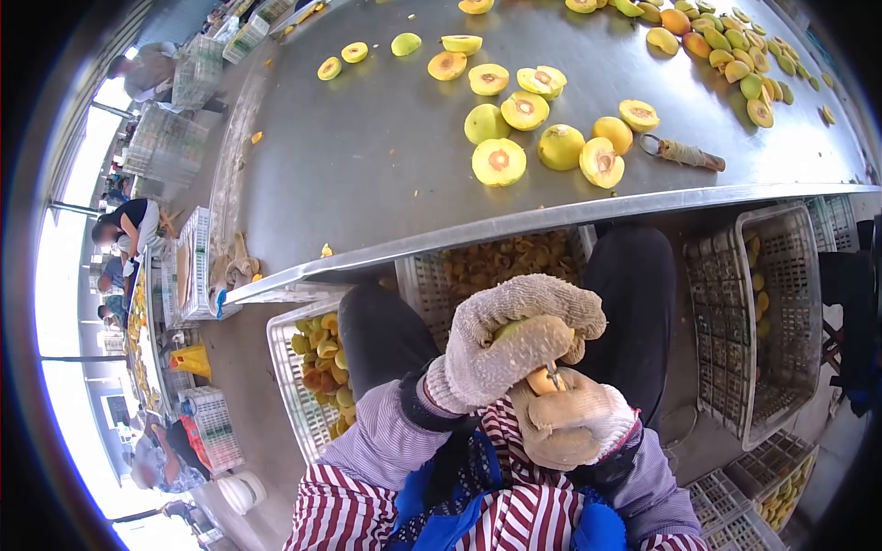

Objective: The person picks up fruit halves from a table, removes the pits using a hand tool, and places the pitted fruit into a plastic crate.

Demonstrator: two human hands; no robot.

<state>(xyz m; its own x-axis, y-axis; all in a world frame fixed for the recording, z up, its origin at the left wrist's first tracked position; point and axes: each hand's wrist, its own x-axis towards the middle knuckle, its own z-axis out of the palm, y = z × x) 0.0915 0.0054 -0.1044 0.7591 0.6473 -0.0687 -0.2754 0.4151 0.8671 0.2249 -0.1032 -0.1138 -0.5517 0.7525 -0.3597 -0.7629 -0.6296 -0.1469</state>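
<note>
Both my hands wear dusty knitted gloves and meet above my lap. My left hand (pixel 514 335) is wrapped around a yellow-green peach piece, mostly hidden by the fingers. Just below it, my right hand (pixel 570 422) is closed on a small tool with a metal tip (pixel 552 375), its handle covered by the glove. The tip touches orange flesh (pixel 538 381) between the two hands. On the metal table (pixel 340 174) ahead lie several peach halves (pixel 499 163), many with the stone showing. A pitting tool (pixel 684 154) with a ring end and wrapped handle rests near the table edge.
A larger pile of peaches (pixel 726 46) lies at the far right of the table. Under it stands a crate of cut pieces (pixel 423 280). Another filled crate (pixel 287 367) is at my left, and a tall crate (pixel 721 321) at my right. Other people work far left.
</note>
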